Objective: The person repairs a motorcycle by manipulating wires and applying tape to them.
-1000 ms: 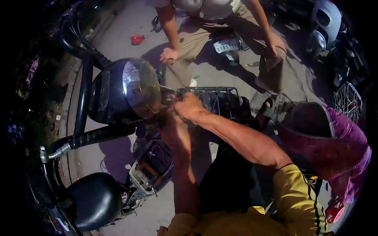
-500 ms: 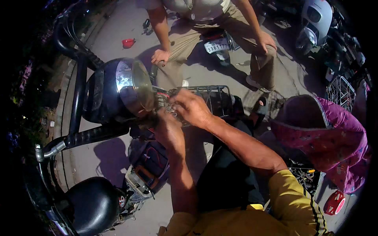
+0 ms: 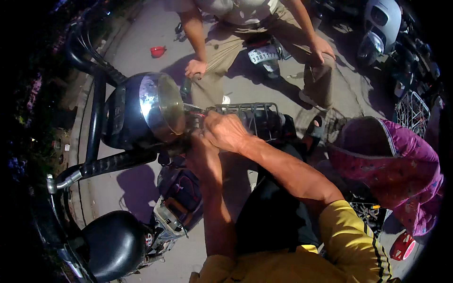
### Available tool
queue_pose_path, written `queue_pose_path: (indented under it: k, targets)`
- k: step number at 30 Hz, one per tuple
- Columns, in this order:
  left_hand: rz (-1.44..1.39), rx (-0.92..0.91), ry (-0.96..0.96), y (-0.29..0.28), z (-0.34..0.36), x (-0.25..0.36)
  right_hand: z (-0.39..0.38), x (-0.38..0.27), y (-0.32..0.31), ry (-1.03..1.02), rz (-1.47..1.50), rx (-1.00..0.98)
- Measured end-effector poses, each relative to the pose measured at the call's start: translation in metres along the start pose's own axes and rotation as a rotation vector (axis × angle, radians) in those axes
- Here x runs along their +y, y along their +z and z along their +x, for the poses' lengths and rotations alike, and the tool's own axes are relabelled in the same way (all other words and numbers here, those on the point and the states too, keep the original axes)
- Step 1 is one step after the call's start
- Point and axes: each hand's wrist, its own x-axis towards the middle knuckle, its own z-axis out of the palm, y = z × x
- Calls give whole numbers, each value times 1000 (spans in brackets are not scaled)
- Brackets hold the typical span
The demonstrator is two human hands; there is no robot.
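My right hand [image 3: 227, 131] is closed, thumb and fingers pinched together beside the open end of a rounded black housing [image 3: 120, 113] with a shiny silver band. Just below it, my left hand [image 3: 202, 148] lies in shadow with its fingers curled, touching the right. What they pinch is hidden between the fingers. A thin grey rod and a bit of red [image 3: 200, 114] show at the fingertips, next to the housing's rim. The housing sits among black tubular bars [image 3: 96, 113].
A person in beige trousers [image 3: 212, 59] sits opposite, hands on knees. A black metal rack [image 3: 252, 107] lies beyond my hands. On the left are a black saddle [image 3: 113, 245] and an open bag [image 3: 181, 193]. A pink cloth cover [image 3: 406, 165] hangs right; a red cup-like object [image 3: 158, 51] lies on the ground.
My hands have drawn closer together, and the right fingers now cover more of the small parts between them. The whole view has shifted slightly.
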Motion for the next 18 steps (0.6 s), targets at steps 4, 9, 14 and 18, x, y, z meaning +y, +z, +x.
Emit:
queue_pose_path:
  k: [4,9,14,18]
  targets:
    - [-68,-76,-74,-4,-1,-1,9,-10,12,622,270,-101]
    - [-48,68,93,-1,-5,-4,24,-6,36,1146,819,-13]
    - [-33,-57,-49,4,-7,-8,-5,14,16,580,772,-109]
    - [-12,64,31,5,-5,-4,-11,21,-5,204,378,-3]
